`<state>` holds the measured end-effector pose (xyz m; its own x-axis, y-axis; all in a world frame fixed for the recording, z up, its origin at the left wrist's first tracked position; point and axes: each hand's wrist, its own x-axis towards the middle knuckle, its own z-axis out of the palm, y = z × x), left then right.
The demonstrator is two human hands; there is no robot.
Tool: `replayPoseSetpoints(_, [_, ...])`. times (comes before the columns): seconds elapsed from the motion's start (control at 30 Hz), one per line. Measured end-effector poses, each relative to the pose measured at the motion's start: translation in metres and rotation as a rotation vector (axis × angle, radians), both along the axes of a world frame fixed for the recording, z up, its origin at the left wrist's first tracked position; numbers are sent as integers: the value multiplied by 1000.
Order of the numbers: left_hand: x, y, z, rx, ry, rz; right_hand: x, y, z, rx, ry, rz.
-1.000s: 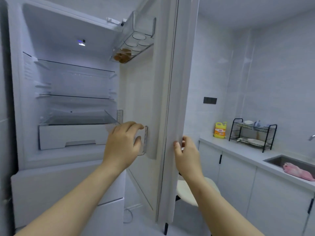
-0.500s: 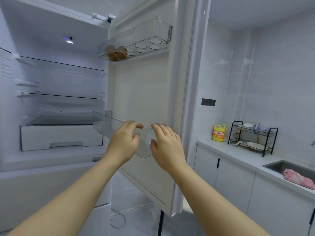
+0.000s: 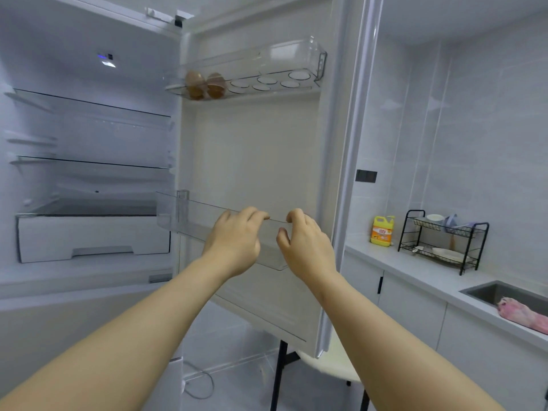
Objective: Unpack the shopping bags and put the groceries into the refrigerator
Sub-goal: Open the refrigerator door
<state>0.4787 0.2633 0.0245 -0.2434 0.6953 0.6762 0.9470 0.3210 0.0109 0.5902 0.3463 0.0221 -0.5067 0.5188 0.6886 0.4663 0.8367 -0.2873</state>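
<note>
I had the fridge (image 3: 89, 173) open, shelves bare, no bags in view. Left hand (image 3: 234, 241) and right hand (image 3: 305, 247) both hooked fingers over the door bin (image 3: 184, 215) rim, prob. gripping it. Step: prepping fridge, I judged. Next: seat the bin level, then fetch groceries.

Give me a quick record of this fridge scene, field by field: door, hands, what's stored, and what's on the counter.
door: refrigerator door open
left hand: fingers hooked over the clear door bin rim
right hand: gripping the same rim
stored: two brown eggs in the top door tray
shelves: nothing visible on them
counter: yellow detergent bottle, black dish rack
sink: pink cloth
</note>
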Motion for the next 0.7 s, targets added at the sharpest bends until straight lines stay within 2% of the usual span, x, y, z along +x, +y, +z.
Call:
replayPoseSetpoints(0.27, [7,36,-4,5,-13,-28,5,33,1,-62,-26,-63])
replayPoseSetpoints(0.53, [12,36,-8,79,-12,-23,3,38,-6,-45,22,-26])
replayPoseSetpoints(0.7, [17,24,-11,76,-83,-48,8,31,-13,-41,-6,24])
